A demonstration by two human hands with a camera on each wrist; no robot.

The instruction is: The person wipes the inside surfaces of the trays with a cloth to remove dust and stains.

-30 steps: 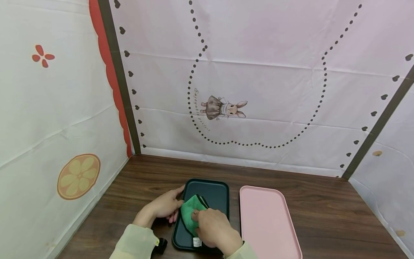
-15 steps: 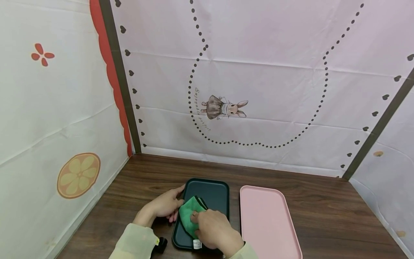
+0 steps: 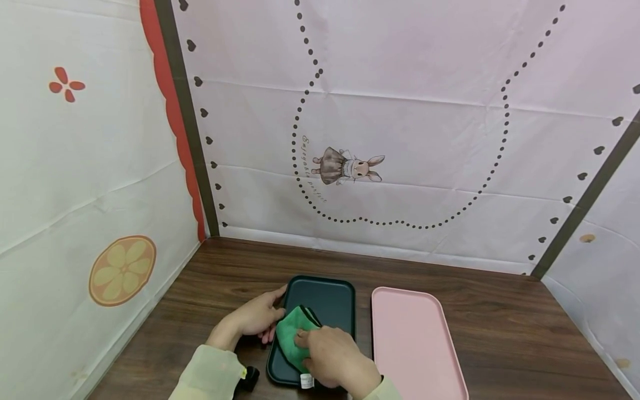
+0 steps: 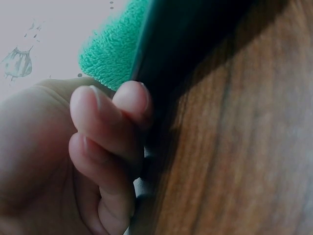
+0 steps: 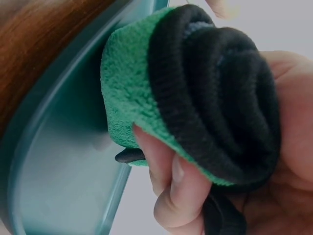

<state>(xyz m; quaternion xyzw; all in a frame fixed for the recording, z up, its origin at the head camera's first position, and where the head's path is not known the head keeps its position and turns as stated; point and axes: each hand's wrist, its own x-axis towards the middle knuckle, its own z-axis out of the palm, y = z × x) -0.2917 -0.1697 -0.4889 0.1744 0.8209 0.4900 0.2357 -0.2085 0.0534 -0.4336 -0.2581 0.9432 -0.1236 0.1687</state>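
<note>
The white tag (image 3: 307,381) seems too small to read.

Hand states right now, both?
Left hand: closed, fingers curled, holding the left edge of the dark teal tray.
Right hand: closed, holding the folded green cloth with black edging.

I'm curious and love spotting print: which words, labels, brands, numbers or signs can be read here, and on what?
"Enjoyable perfect": on the wall cloth, beside the printed rabbit; second word faint.
White tag on the green cloth: too small to read.
No brand or number readable.
</note>
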